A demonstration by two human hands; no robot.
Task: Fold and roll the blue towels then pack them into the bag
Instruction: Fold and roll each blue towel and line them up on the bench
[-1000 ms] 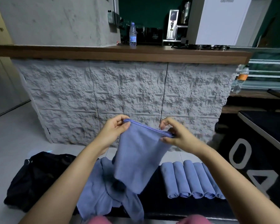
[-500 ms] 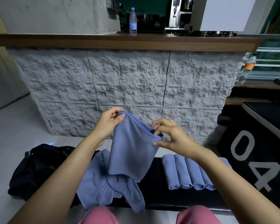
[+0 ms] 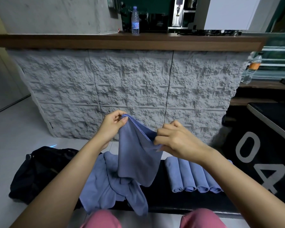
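Left hand (image 3: 111,127) is pinching one top corner of the blue towel (image 3: 138,162), and the right hand (image 3: 176,140) is pinching the other end of the stitched hem. The cloth hangs between them, up in the air above the low black platform (image 3: 179,201). Underneath, a loose heap of blue towels (image 3: 100,186) spills over the platform's near edge, with the hanging towel covering part of it. Over to the right, a neat row of rolled towels (image 3: 192,176) lies side by side on the platform, but the right forearm cuts across its far end, so I can't count them all. On the left, the black bag (image 3: 44,170) slumps on the pale tiled floor (image 3: 10,137) just beside the heap, the left forearm crossing in front. Pink-trousered knees (image 3: 102,219) show at the bottom edge. Straight ahead is a counter with a rough grey stone-look front (image 3: 130,89) and a wooden top (image 3: 122,41). A water bottle (image 3: 135,20) stands upright up there, and an orange-labelled bottle (image 3: 252,69) stands on a shelf at the right. Below it, a black panel marked "04" (image 3: 262,162).
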